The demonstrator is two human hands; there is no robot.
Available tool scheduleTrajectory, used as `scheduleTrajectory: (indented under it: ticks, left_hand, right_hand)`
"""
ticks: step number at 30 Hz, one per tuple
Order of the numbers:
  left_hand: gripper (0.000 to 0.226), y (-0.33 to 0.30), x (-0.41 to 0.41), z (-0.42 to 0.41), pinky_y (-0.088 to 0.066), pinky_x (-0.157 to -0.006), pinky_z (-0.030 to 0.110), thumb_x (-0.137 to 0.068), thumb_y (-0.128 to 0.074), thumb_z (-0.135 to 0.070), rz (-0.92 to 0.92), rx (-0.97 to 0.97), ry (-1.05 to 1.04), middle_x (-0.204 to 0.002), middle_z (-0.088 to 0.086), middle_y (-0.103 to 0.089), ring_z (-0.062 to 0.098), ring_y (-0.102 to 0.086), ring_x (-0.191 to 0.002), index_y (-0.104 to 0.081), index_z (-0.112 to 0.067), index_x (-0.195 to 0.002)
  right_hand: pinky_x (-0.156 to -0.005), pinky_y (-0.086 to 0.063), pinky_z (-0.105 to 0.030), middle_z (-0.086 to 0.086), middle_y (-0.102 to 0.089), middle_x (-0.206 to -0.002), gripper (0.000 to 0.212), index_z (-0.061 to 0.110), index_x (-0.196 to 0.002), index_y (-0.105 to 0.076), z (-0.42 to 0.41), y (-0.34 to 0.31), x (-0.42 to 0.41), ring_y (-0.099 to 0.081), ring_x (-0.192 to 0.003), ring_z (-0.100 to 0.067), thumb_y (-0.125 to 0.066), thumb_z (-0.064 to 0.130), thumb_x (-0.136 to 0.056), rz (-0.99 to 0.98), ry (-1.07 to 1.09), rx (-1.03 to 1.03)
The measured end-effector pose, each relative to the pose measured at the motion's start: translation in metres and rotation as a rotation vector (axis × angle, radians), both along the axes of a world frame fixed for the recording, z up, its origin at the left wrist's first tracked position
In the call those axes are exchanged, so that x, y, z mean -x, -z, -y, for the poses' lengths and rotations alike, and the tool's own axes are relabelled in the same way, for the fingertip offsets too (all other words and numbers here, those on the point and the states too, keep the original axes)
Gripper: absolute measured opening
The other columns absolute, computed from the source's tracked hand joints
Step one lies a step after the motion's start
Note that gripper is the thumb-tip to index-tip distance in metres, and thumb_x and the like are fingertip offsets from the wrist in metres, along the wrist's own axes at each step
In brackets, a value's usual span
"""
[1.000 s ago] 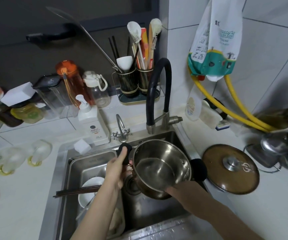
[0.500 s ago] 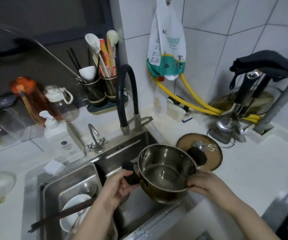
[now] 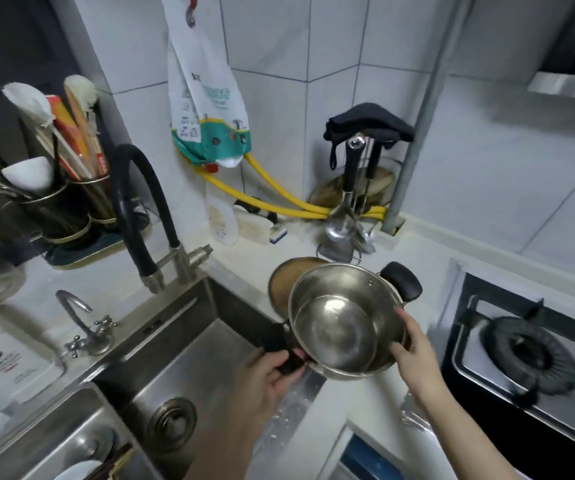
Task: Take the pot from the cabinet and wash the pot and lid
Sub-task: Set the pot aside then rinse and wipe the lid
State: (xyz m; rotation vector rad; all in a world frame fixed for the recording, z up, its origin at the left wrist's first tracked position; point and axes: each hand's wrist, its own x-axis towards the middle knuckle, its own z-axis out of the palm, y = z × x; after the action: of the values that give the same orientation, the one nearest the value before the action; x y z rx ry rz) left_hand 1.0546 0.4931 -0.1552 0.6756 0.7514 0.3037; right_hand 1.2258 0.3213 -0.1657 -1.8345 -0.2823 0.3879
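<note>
A steel pot [image 3: 341, 323] with two black handles hangs tilted toward me above the counter, just right of the sink [image 3: 189, 355]. My left hand [image 3: 265, 379] grips its near-left black handle. My right hand [image 3: 414, 355] holds the pot's right rim and wall, thumb inside. The brown glass lid [image 3: 284, 282] lies flat on the counter behind the pot, mostly hidden by it.
A black hose faucet [image 3: 133, 209] stands behind the sink. A gas stove burner [image 3: 528, 355] is at the right. A ladle rack [image 3: 352, 209], yellow hoses [image 3: 279, 199] and a utensil holder [image 3: 68, 202] line the back. Dishes sit in the left basin [image 3: 82, 469].
The pot has moved right, out from over the sink to above the counter beside the stove. My view has swung right with it. Both hands keep their hold.
</note>
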Motion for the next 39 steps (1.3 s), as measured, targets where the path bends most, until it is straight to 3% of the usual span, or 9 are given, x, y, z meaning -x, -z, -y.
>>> scheduleTrajectory:
  ticks: [5,7,11,15,19,23,29,34,39]
  left_hand:
    - [0.037,0.015,-0.042,0.016,-0.057,-0.086,0.038,-0.083,-0.060,0.006,-0.050,-0.072,0.243,-0.104,0.023,-0.072,0.032,-0.070,-0.097,-0.055,0.007,-0.119]
    - [0.042,0.019,-0.057,0.021,-0.053,-0.093,0.041,-0.082,-0.064,0.003,-0.094,-0.069,0.326,-0.108,0.021,-0.071,0.032,-0.069,-0.101,-0.053,0.003,-0.123]
    - [0.049,0.027,-0.081,0.029,-0.055,-0.092,0.040,-0.079,-0.071,-0.005,-0.190,-0.130,0.439,-0.111,0.016,-0.071,0.026,-0.070,-0.100,-0.054,-0.003,-0.125]
    - [0.053,0.032,-0.099,0.034,-0.053,-0.095,0.040,-0.076,-0.076,-0.012,-0.254,-0.146,0.496,-0.115,0.012,-0.070,0.024,-0.069,-0.103,-0.054,-0.008,-0.124]
    - [0.045,0.036,-0.112,0.041,-0.050,-0.099,0.037,-0.079,-0.074,-0.014,-0.306,-0.170,0.534,-0.112,0.008,-0.071,0.018,-0.069,-0.101,-0.056,-0.010,-0.120]
    - [0.036,0.039,-0.120,0.041,-0.049,-0.099,0.035,-0.082,-0.071,-0.015,-0.328,-0.197,0.553,-0.110,0.006,-0.072,0.014,-0.071,-0.096,-0.057,-0.013,-0.115]
    - [0.034,0.041,-0.122,0.034,-0.050,-0.097,0.034,-0.081,-0.071,-0.025,-0.388,-0.318,0.605,-0.106,0.006,-0.072,0.014,-0.069,-0.098,-0.059,-0.015,-0.111]
    - [0.023,0.033,-0.121,0.025,-0.048,-0.080,0.026,-0.081,-0.072,-0.024,-0.382,-0.403,0.608,-0.089,0.003,-0.067,0.015,-0.063,-0.087,-0.062,-0.013,-0.099]
    - [0.015,0.028,-0.127,0.006,-0.050,-0.072,0.025,-0.083,-0.068,-0.022,-0.427,-0.383,0.405,-0.100,0.004,-0.068,0.015,-0.066,-0.089,-0.059,-0.024,-0.096]
  right_hand:
    - [-0.110,-0.034,-0.052,-0.009,-0.050,-0.130,0.075,0.021,-0.138,-0.035,0.035,0.010,-0.040,-0.046,-0.123,-0.027,-0.043,-0.022,-0.077,-0.109,0.166,-0.021]
    - [-0.109,-0.035,-0.052,-0.012,-0.050,-0.133,0.075,0.022,-0.138,-0.035,0.045,0.018,-0.057,-0.047,-0.124,-0.029,-0.042,-0.021,-0.077,-0.141,0.201,-0.027]
    - [-0.108,-0.036,-0.052,-0.014,-0.049,-0.133,0.073,0.025,-0.135,-0.038,0.056,0.036,-0.093,-0.047,-0.123,-0.032,-0.039,-0.019,-0.077,-0.182,0.233,-0.030]
    - [-0.106,-0.039,-0.047,-0.008,-0.052,-0.127,0.071,0.018,-0.137,-0.037,0.054,0.041,-0.121,-0.049,-0.121,-0.030,-0.036,-0.021,-0.078,-0.224,0.251,-0.048]
    - [-0.098,-0.041,-0.036,-0.009,-0.052,-0.129,0.068,0.016,-0.136,-0.038,0.051,0.041,-0.137,-0.050,-0.115,-0.024,-0.035,-0.021,-0.079,-0.248,0.254,-0.040]
    - [-0.094,-0.041,-0.034,-0.005,-0.056,-0.123,0.067,0.019,-0.132,-0.042,0.048,0.039,-0.144,-0.052,-0.111,-0.021,-0.035,-0.020,-0.079,-0.226,0.224,-0.019]
    - [-0.096,-0.036,-0.032,-0.002,-0.053,-0.116,0.067,0.015,-0.134,-0.040,0.046,0.031,-0.142,-0.049,-0.111,-0.021,-0.040,-0.018,-0.076,-0.017,0.104,0.232]
    - [-0.088,-0.037,-0.031,-0.007,-0.057,-0.107,0.052,0.005,-0.126,-0.051,0.043,0.016,-0.145,-0.051,-0.101,-0.020,-0.051,-0.012,-0.077,0.122,-0.017,0.419]
    - [-0.106,-0.035,-0.043,-0.024,-0.050,-0.124,0.046,0.005,-0.125,-0.057,0.030,0.008,-0.143,-0.046,-0.119,-0.041,-0.063,0.005,-0.079,0.147,-0.164,0.754]
